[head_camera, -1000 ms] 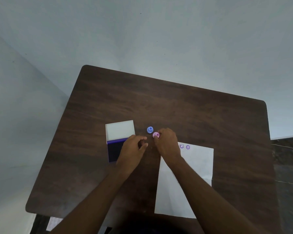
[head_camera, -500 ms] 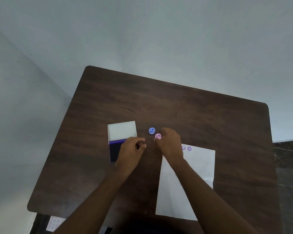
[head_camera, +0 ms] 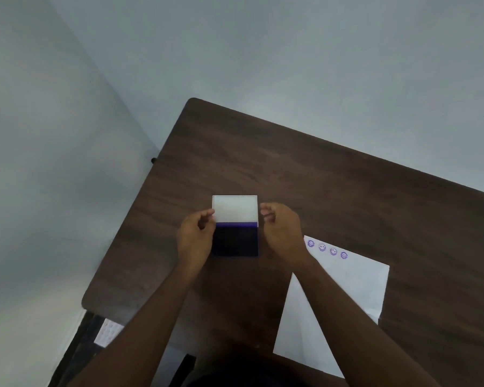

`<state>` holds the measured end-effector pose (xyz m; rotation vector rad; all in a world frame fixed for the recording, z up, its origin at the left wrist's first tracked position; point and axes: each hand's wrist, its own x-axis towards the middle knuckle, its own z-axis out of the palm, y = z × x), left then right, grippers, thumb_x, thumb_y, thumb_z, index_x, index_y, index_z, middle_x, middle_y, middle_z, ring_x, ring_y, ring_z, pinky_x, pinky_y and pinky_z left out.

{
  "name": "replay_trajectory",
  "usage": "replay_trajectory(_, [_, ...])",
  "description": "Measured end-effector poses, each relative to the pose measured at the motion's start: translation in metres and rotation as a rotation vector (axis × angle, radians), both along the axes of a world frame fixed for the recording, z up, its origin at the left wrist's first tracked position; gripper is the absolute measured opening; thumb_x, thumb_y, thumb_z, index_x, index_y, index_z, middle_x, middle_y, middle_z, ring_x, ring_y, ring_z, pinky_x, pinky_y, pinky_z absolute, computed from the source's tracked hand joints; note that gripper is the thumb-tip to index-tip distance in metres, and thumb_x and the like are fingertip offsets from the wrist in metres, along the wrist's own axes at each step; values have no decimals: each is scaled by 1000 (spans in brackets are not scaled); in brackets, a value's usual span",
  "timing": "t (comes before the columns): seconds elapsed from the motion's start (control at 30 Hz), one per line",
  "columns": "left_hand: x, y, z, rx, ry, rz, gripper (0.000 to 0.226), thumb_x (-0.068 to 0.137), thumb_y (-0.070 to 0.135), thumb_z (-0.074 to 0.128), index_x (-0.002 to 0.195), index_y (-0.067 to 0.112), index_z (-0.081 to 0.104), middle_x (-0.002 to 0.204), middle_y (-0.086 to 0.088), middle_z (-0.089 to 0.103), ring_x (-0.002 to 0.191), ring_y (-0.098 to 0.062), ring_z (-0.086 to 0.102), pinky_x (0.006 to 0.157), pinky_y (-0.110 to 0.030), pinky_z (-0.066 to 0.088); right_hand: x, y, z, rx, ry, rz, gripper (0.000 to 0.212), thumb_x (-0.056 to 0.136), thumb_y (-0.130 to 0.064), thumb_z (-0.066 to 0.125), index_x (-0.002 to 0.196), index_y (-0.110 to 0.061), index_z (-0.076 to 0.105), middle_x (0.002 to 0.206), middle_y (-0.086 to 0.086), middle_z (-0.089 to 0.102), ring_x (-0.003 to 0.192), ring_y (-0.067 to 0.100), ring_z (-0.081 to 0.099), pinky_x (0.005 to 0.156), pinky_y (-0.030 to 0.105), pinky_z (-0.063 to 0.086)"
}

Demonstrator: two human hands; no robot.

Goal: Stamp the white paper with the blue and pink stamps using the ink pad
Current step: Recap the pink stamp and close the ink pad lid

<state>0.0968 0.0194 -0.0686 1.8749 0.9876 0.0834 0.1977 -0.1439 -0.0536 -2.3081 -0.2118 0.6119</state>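
Observation:
The ink pad [head_camera: 235, 240] lies open on the dark wooden table [head_camera: 347, 191], with its white lid [head_camera: 234, 208] flipped back and the dark purple pad toward me. My left hand [head_camera: 196, 236] is at the lid's left edge, fingertips touching it. My right hand [head_camera: 282, 233] hovers with curled fingers just off the lid's right edge and holds nothing that I can see. The white paper [head_camera: 333, 297] lies to the right, with several purple smiley prints [head_camera: 327, 249] along its top edge. Neither the blue nor the pink stamp shows; my right hand covers the spot where they stood.
The table's left edge [head_camera: 118, 247] drops to a pale floor. A white patterned object [head_camera: 108, 332] lies below the table's near left corner. Pale walls stand behind the table.
My right hand left the pink stamp and moved left to the ink pad's lid. My left hand shifted to the lid's left edge. Both stamps are out of sight, and more prints show on the paper.

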Motion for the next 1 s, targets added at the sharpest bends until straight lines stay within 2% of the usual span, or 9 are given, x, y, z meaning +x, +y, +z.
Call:
replay_trajectory(0.17, [8, 11, -3, -70, 0, 121, 31, 94, 37, 54, 119, 20, 64, 108, 13, 64, 100, -6, 61, 77, -17, 45, 4, 24, -10, -4, 44, -27, 33, 86, -3, 52, 118, -10, 61, 116, 9, 64, 107, 21, 58, 82, 23, 42])
replay_trajectory(0.27, [17, 13, -5, -199, 10, 267, 29, 94, 42, 51, 104, 23, 69, 97, 6, 70, 92, -10, 64, 80, -32, 53, 7, 32, -12, -17, 73, -67, 31, 85, -1, 50, 114, -6, 60, 113, 12, 65, 101, 21, 57, 77, 23, 38])
replay_trajectory(0.37, [25, 15, -5, -246, 10, 304, 24, 93, 40, 53, 75, 32, 65, 81, 7, 68, 79, -9, 63, 65, -27, 50, 10, 36, -13, -28, 72, -82, 29, 83, 0, 50, 110, -3, 61, 108, 13, 66, 89, 14, 53, 73, 22, 37])
replay_trajectory(0.47, [32, 16, -4, -313, 6, 312, 31, 90, 33, 55, 60, 31, 64, 68, 9, 67, 71, -9, 63, 64, -29, 51, 11, 37, -13, -28, 68, -95, 32, 80, 1, 50, 109, -5, 62, 105, 10, 67, 94, 20, 59, 61, 15, 34])
replay_trajectory(0.53, [35, 16, -4, -349, -2, 260, 29, 90, 30, 55, 64, 35, 68, 73, 11, 70, 74, -8, 65, 68, -30, 54, 13, 38, -13, -27, 89, -96, 33, 81, 1, 51, 111, -8, 61, 107, 9, 67, 95, 19, 59, 62, 14, 35])
replay_trajectory(0.7, [34, 18, -4, -389, -10, 247, 26, 91, 27, 58, 116, 24, 64, 102, 9, 69, 91, -6, 64, 75, -28, 57, 11, 38, -8, 3, 63, -163, 40, 83, 4, 50, 121, -7, 57, 112, 11, 67, 102, 24, 62, 59, 3, 36])
replay_trajectory(0.83, [26, 18, 13, -376, -63, 274, 28, 89, 25, 60, 118, 27, 61, 101, 15, 67, 87, 0, 63, 57, -11, 48, 5, 32, 3, 72, 47, -200, 43, 88, 0, 50, 130, -6, 51, 117, 12, 66, 107, 23, 61, 88, 28, 51])
replay_trajectory(0.97, [4, 18, 25, -344, -38, 253, 26, 89, 23, 58, 113, 26, 66, 99, 9, 71, 90, -8, 64, 68, -23, 51, -7, 16, 12, 83, -4, -226, 30, 89, -7, 54, 118, -12, 62, 105, 3, 71, 90, 10, 63, 71, 6, 47])
replay_trajectory(1.0, [-3, 18, 27, -329, -24, 246, 24, 89, 22, 56, 110, 26, 68, 95, 9, 72, 87, -9, 65, 67, -24, 50, -10, 12, 13, 82, -6, -232, 27, 89, -9, 55, 115, -14, 63, 102, 3, 72, 89, 10, 64, 74, 10, 50])
